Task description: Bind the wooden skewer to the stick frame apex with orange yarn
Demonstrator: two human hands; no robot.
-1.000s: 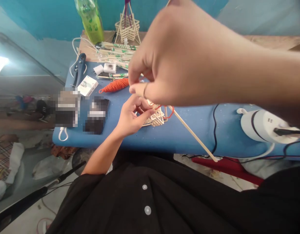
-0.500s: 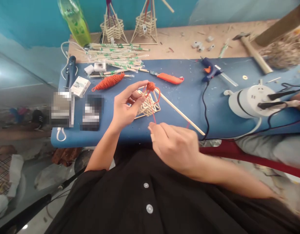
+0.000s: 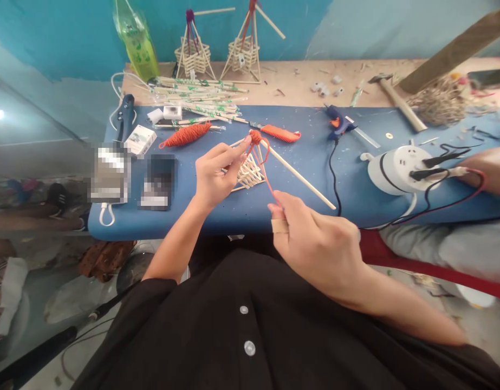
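Note:
My left hand (image 3: pixel 219 170) is closed on the top of a small stick frame (image 3: pixel 250 172), close by the orange cord wrapping (image 3: pixel 255 137) at its peak. A long wooden stick (image 3: pixel 298 174) juts from that wrapping down to the right. Orange cord (image 3: pixel 270 187) runs taut from the peak to my right hand (image 3: pixel 315 244), whose thumb and forefinger pinch it. A small loop of cord hangs loose beside the peak. Tan tape circles one finger of my right hand. Behind my left hand lies a wound bundle of orange cord (image 3: pixel 187 134).
Two finished-looking stick frames (image 3: pixel 195 54) stand at the back beside wrapped sticks (image 3: pixel 201 95). An orange-handled knife (image 3: pixel 280 133), a glue gun (image 3: pixel 337 123), a hammer (image 3: pixel 400 103) and a white power socket tower (image 3: pixel 400 168) lie rightward. Another person's arm (image 3: pixel 487 168) shows at the right edge.
My right hand has moved right and slightly up, drawing the cord with it. My left hand stays at the frame's peak. The whole view has shifted a little.

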